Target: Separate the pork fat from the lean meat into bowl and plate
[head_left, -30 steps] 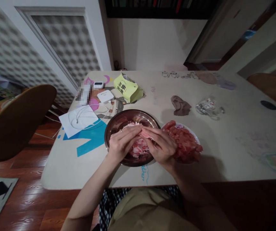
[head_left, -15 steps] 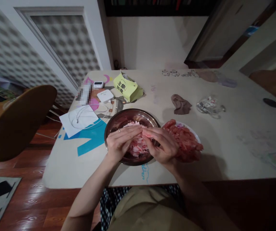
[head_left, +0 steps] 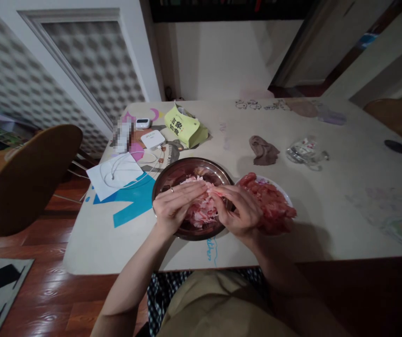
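Note:
A metal bowl (head_left: 167, 175) sits near the front of the table, with shredded pale pink raw meat (head_left: 202, 216) inside. Over it, my left hand (head_left: 172, 203) and my right hand (head_left: 241, 213) meet at the fingertips around a small strip of raw meat (head_left: 213, 190). The left fingers lie pressed together, with a ring on one. My right thumb and fingers pinch the strip's other end. Just right of the bowl, a white plate (head_left: 285, 193) bears a heap of darker raw meat strips (head_left: 269, 206), partly behind my right hand.
Behind the bowl stands a yellow-green paper bag (head_left: 186, 127). White devices (head_left: 153, 139), a cable and a white sheet (head_left: 111, 175) lie at the left. A brown cloth (head_left: 264, 150) and a clear plastic item (head_left: 304, 152) lie back right. A chair (head_left: 28, 180) stands at the left.
My right fingers have shifted slightly right from the left fingertips, and the strip between them shows a little differently. Bowl and plate stay in place.

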Available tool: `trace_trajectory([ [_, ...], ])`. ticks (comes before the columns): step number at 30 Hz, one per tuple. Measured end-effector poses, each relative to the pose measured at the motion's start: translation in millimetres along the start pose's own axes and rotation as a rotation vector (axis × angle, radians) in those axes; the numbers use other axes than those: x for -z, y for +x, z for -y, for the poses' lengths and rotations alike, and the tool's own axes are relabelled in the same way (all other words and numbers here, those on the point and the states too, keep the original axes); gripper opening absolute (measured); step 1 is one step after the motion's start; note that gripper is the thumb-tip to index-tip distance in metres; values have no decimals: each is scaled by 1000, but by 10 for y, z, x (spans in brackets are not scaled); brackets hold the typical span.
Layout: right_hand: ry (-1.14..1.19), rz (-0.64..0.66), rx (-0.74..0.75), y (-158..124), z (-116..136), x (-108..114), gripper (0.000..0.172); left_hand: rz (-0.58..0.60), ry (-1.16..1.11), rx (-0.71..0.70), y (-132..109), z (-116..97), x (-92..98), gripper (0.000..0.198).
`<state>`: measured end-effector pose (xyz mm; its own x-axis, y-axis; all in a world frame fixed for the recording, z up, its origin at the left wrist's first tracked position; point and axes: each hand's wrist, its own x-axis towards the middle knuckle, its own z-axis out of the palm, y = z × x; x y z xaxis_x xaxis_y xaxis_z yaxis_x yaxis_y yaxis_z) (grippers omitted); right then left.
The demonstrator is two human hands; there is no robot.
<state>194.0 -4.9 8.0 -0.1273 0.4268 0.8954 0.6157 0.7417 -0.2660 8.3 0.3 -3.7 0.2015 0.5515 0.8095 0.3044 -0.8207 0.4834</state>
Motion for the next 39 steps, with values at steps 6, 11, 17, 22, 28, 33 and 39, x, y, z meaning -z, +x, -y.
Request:
trace_trajectory([
  [6,-6,-6,-19,-32,-26,-5,30,-6,18,-7,-4,-8,2,40],
  [11,8,7,-44,-48,-47,-14,27,-12,10,-10,5,-12,0,40],
  [17,247,79,-203,7,-35,-28,11,-52,50,14,12,-6,-10,39],
  [22,271,74,-270,3,-18,-67,10,-44,57,21,14,-14,-14,39],
  [28,320,61,-296,17,-13,-72,10,-36,59,51,-6,14,-14,40],
  [33,283,42,-272,21,0,-63,8,-26,93,54,-17,26,-20,42],
  [39,275,36,-212,-18,0,-77,18,17,131,91,27,-16,-22,34],
])
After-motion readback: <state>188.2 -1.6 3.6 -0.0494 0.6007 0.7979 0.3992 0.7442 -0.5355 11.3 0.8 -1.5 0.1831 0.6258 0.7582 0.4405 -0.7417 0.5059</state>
